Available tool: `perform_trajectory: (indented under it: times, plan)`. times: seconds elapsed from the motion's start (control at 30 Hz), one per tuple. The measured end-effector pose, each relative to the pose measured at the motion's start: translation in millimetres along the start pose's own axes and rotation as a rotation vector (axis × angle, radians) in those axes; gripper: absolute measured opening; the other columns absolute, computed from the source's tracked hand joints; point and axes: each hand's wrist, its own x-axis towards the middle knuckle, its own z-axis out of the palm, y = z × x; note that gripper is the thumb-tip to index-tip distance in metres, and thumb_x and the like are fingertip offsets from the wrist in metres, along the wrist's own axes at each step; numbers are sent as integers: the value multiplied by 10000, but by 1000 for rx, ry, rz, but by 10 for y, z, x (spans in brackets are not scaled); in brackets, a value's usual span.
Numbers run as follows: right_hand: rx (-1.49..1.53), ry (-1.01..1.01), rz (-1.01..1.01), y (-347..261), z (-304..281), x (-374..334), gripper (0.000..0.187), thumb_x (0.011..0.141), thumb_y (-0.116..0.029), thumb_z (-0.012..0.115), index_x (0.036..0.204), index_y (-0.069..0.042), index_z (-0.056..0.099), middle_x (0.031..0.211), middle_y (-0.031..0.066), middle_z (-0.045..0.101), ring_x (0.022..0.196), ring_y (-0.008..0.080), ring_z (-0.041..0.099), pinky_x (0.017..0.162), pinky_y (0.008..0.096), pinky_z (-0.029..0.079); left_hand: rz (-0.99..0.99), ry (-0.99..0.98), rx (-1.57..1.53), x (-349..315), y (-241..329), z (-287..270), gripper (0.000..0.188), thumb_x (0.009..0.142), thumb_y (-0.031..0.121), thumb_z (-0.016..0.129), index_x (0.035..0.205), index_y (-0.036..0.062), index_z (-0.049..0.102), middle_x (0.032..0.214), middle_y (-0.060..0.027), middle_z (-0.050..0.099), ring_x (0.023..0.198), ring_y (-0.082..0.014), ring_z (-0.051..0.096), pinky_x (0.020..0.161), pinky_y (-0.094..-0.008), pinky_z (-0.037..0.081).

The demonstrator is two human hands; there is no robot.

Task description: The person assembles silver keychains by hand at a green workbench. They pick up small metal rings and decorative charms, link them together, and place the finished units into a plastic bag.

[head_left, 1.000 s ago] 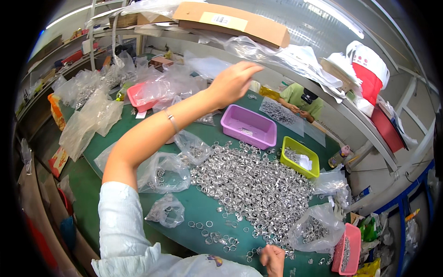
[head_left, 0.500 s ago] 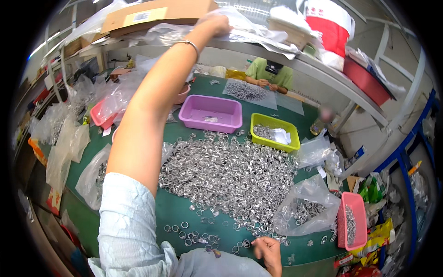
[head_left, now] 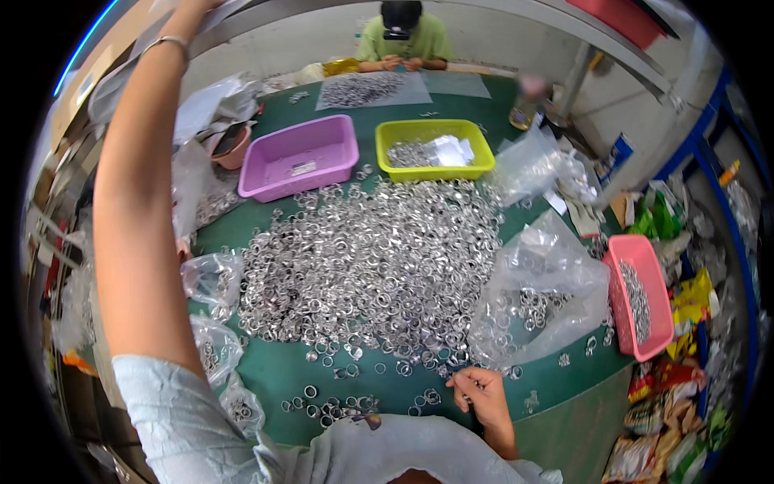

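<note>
My left arm reaches up past the table to the shelf edge. My left hand (head_left: 196,6) is cut off by the top of the view, so its fingers are hidden. Low on the right, my right hand (head_left: 481,394) rests at the near edge of the table with its fingers curled; a small thing may be between them, too little to make out. Just beyond it spreads a large heap of silver metal rings (head_left: 371,266). A small loose group of rings (head_left: 339,410) lies to the left of that hand, and a clear plastic bag (head_left: 548,298) with rings inside is on its right.
Behind the heap stand a purple bin (head_left: 298,157) and a yellow-green bin (head_left: 435,171) with rings and white paper. A pink bin (head_left: 641,298) sits at the right edge. Small bags of rings (head_left: 214,347) lie left. Across the table a person (head_left: 403,40) works beside a sheet of rings.
The view has tilted down and shifted, so the shelf top and its boxes have mostly left it. My left hand has gone to the upper edge; my right hand stays near the rings, curled.
</note>
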Motion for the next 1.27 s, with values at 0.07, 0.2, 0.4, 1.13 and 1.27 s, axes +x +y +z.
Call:
perform_trajectory:
  times: [0.07,0.2,0.4,1.13,1.27]
  plan:
    - [-4,-1,-24,19,-1,24,207,910,-101,519,821,63,609,519,36,513,425,76,436,409,207,306,10,-27,24,224,-189,159,288,777,288,505,858,45,638,803,-179,642,702,-286,606,644,-381,452]
    - [20,-20,-36,26,14,38,208,914,-111,520,826,53,613,512,26,502,427,60,421,404,197,290,39,-41,44,539,-758,497,308,803,275,494,930,33,636,849,-192,647,759,-291,619,695,-378,454]
    - [21,17,-55,24,23,-10,210,913,-121,523,818,40,618,505,8,493,422,49,414,401,199,299,38,58,2,266,-258,453,307,840,276,487,909,19,640,833,-213,632,783,-325,628,709,-387,458]
    - [79,-103,-99,13,241,-402,212,906,-144,543,828,41,609,508,12,479,421,63,404,398,203,304,440,1021,-250,-1632,599,-691,132,897,130,551,1022,88,544,822,-85,676,698,-224,670,553,-283,516]
    - [242,-225,-132,-47,365,-348,219,910,-138,528,955,66,592,525,32,490,421,81,410,400,214,308,469,1067,-121,-2175,506,-1000,254,779,-52,587,983,93,631,807,-51,671,636,-178,635,576,-244,489]
